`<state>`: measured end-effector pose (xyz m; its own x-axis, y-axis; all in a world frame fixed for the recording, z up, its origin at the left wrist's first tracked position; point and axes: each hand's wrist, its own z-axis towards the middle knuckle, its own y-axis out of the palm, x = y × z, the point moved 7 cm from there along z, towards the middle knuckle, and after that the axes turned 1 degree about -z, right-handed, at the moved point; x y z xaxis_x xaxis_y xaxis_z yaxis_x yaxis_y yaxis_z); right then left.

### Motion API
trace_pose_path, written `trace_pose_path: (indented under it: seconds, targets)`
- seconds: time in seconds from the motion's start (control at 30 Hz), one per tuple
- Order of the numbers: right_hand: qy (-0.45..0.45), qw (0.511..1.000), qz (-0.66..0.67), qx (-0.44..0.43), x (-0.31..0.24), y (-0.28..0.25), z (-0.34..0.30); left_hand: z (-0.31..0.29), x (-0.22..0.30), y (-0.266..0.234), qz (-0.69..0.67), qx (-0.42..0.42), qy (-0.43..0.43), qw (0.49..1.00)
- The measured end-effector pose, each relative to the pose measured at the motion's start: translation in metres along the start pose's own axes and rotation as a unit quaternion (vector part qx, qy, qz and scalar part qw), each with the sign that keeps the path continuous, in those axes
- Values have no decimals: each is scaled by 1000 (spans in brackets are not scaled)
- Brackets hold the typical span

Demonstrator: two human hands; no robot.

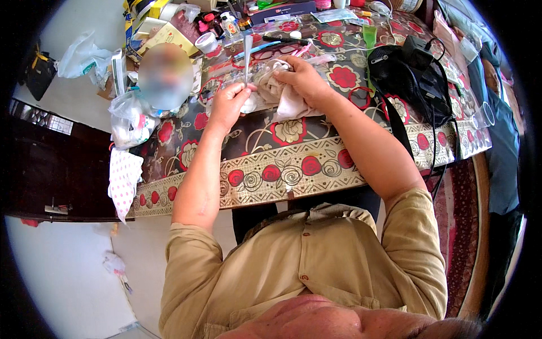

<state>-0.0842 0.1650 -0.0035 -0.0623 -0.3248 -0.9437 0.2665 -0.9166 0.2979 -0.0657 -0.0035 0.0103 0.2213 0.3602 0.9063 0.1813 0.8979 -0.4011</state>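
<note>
My left hand [228, 103] grips the lower end of a slim, pale, upright blade-like tool [248, 53] that points away from me. My right hand [305, 79] is closed on a crumpled whitish cloth [285, 101], which is bunched between both hands on the table. The cloth touches the tool near my left fingers. Both hands rest over a tablecloth [293, 166] with red roses on a dark ground and a gold border.
A black bag [415, 76] with straps lies at the right. Bottles, boxes and small packets [226, 25] crowd the far edge. Plastic bags [130, 121] and a dotted cloth [123, 178] hang at the table's left end. Red-rimmed glasses [279, 52] lie beyond the cloth.
</note>
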Motion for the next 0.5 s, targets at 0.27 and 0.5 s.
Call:
trace_pose_path:
  seconds: [0.27,0.5]
  targets:
    - [44,995,29,-87,-1,22,-9,-5,14,10,122,-14,60,991]
    - [105,990,44,-81,1,30,-18,-14,36,23,215,-52,138,965]
